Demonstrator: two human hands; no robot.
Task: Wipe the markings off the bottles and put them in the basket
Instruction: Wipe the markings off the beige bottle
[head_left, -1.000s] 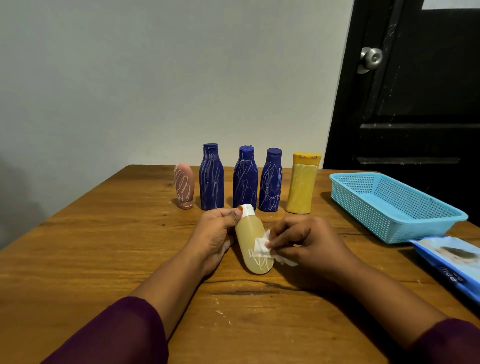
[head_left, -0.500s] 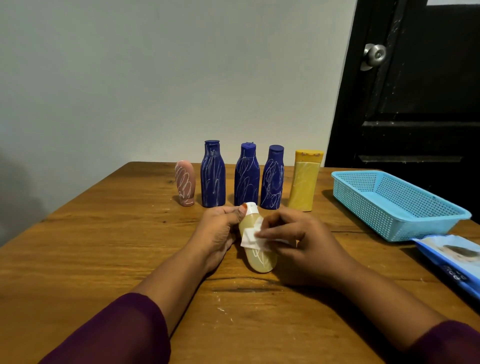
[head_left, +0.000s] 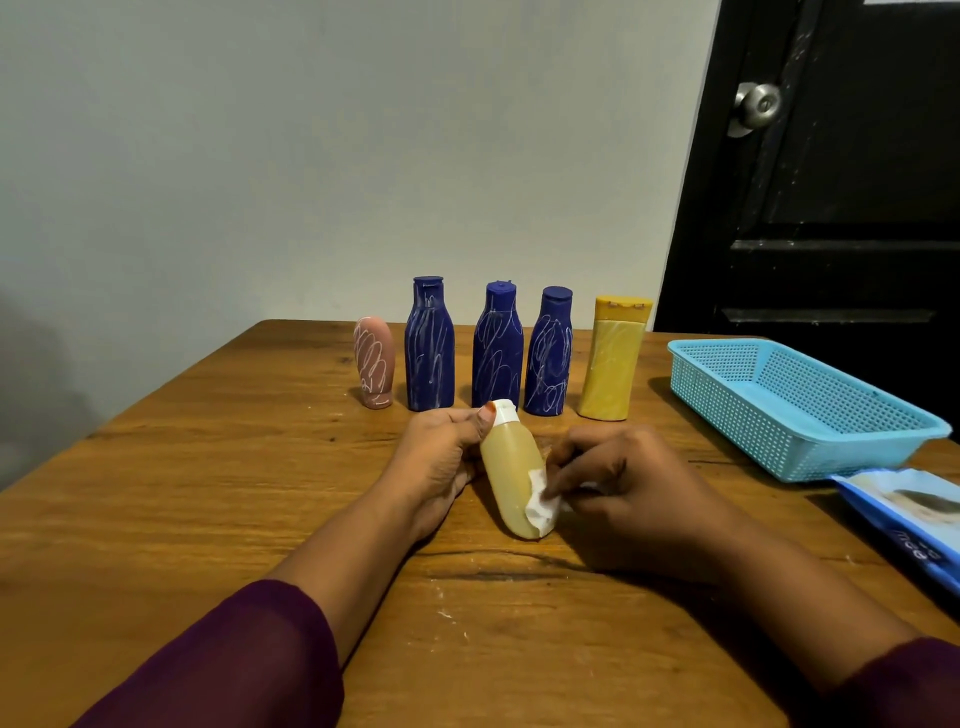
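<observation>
left hand (head_left: 434, 457) grips pale yellow bottle (head_left: 508, 467) lying near table (head_left: 208, 493) middle, thumb at white cap. right hand (head_left: 623, 493) pinches white wipe (head_left: 540, 501) against bottle's lower end. blue basket (head_left: 800, 410) at right edge; five scribbled bottles (head_left: 496, 353) upright toward far edge.

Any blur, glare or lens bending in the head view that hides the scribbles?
Head view: dim, even light, no glare; scribbles on the middle blue bottle read sharp; the door edge leans, wide-angle distortion; soft shadow under the right hand on the table.
</observation>
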